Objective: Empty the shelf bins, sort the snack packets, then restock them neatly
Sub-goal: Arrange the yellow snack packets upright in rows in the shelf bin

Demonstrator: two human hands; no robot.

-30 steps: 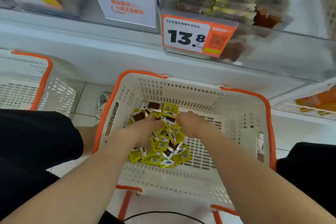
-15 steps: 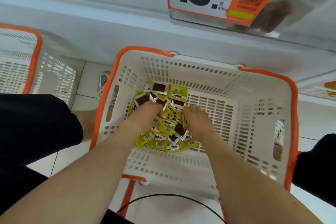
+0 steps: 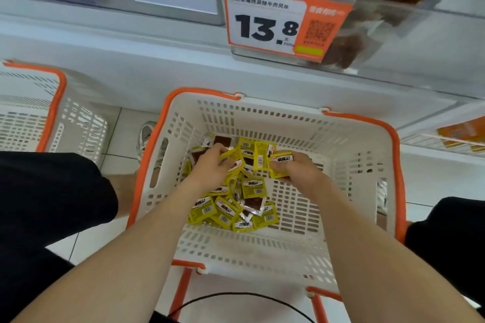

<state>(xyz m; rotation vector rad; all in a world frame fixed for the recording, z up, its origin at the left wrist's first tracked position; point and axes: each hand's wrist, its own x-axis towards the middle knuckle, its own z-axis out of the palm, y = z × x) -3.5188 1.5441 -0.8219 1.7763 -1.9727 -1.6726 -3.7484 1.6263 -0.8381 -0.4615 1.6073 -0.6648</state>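
Change: both hands lay sunk in the heap a moment ago; now they have lifted with packets gathered.
Left hand (image 3: 211, 166): fingers (image 3: 222, 150) curled round a few yellow foil snack packets (image 3: 231, 214) at the heap's 11 o'clock edge.
Right hand (image 3: 296, 169): thumb and fingers pinch a fanned bunch at 1 o'clock.
Packets: the rest are heaped in the white slotted plastic basket with orange rim (image 3: 349, 155).
Meaning: probably gathering handfuls to restock the clear shelf bin (image 3: 393, 23) at 12 o'clock; most packets remain.
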